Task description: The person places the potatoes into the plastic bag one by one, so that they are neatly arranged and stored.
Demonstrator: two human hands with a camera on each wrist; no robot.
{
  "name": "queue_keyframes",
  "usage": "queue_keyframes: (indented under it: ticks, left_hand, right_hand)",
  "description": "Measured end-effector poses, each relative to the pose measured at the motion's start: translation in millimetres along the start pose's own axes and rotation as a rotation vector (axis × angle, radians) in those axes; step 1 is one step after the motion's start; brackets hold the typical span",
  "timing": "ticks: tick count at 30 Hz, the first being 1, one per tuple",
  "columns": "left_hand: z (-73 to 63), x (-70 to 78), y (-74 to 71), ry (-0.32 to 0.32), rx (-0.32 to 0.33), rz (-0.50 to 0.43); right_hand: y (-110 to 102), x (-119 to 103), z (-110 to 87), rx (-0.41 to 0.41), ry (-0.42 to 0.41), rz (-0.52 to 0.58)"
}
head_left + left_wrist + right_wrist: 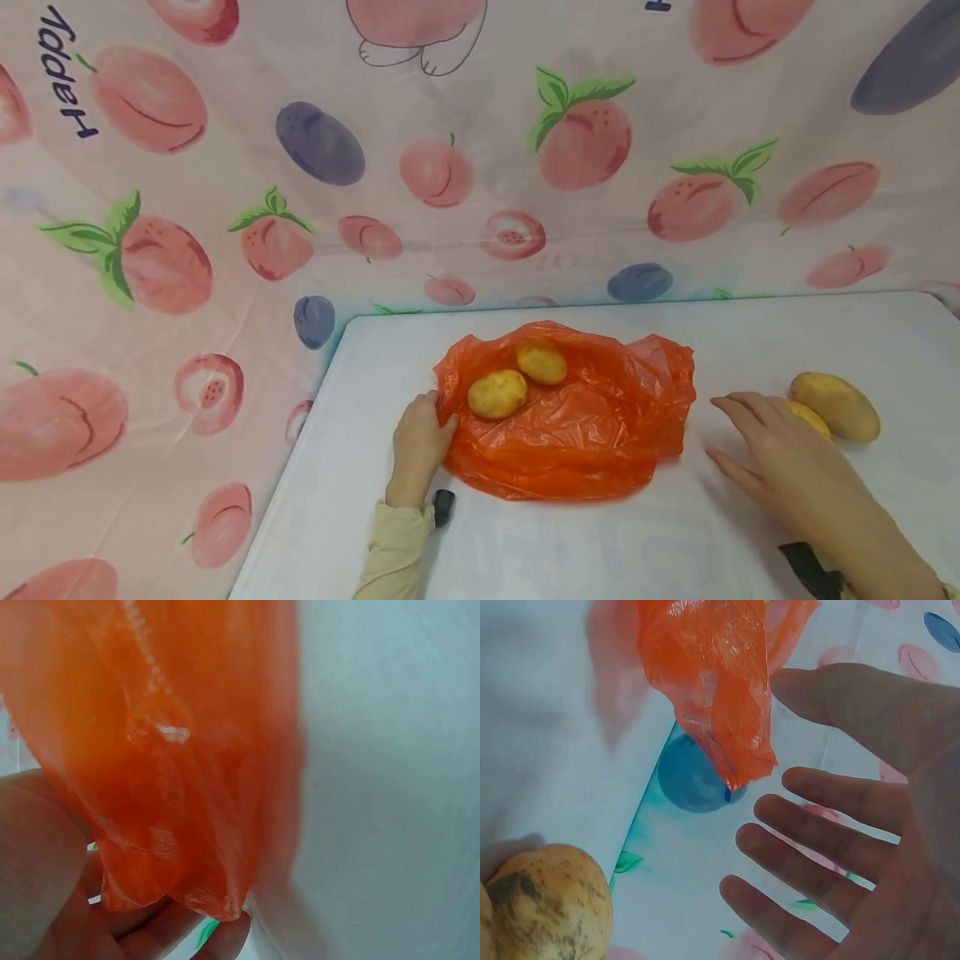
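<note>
An orange plastic bag (577, 417) lies spread with its mouth open on the white table. Two potatoes rest in it: one potato (498, 394) at the left, another potato (542, 363) just behind it. My left hand (422, 442) holds the bag's left edge, thumb on the inner side and fingers outside; the bag's film covers part of those fingers in the left wrist view. To the right of the bag, my right hand (787, 467) hovers with fingers spread, holding nothing. Beyond it lie a larger potato (836, 407) and a second potato (808, 417), partly hidden by the hand.
The white table (360, 392) ends at a back edge against a fruit-printed cloth (480, 192), which also hangs along the left side. Black straps (443, 507) show at both wrists.
</note>
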State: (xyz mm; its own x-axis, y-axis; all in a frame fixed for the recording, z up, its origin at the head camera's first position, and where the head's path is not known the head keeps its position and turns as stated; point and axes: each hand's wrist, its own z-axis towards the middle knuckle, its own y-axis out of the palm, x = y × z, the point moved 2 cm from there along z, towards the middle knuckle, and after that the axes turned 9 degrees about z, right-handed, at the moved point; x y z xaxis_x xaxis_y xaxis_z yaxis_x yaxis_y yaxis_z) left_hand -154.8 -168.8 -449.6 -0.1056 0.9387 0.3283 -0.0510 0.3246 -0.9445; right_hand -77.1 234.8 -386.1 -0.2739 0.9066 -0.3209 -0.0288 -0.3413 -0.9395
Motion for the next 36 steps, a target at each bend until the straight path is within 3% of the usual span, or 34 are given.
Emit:
queue_keyframes:
  ticks: [8,15,17,25,36]
  left_hand:
    - [-2.2,-1.0,1.0,0.009,0.008,0.0]
    - [-2.2,-1.2,2.9,0.023,0.022,0.006]
    - [-2.2,-0.8,2.8,0.018,0.019,0.003]
    - [-1.9,0.7,1.1,0.024,0.031,0.036]
    - [-1.9,2.0,-0.1,0.027,0.038,0.033]
  right_hand:
    - [0,7,-8.1,0.016,-0.006,-0.005]
    - [4,18,-19.1,0.128,-0.1,-0.001]
    - [5,22,-22.0,0.127,-0.096,0.01]
    - [7,34,-24.2,-0.061,0.045,0.01]
    - [12,59,-27.0,-0.201,0.14,0.044]
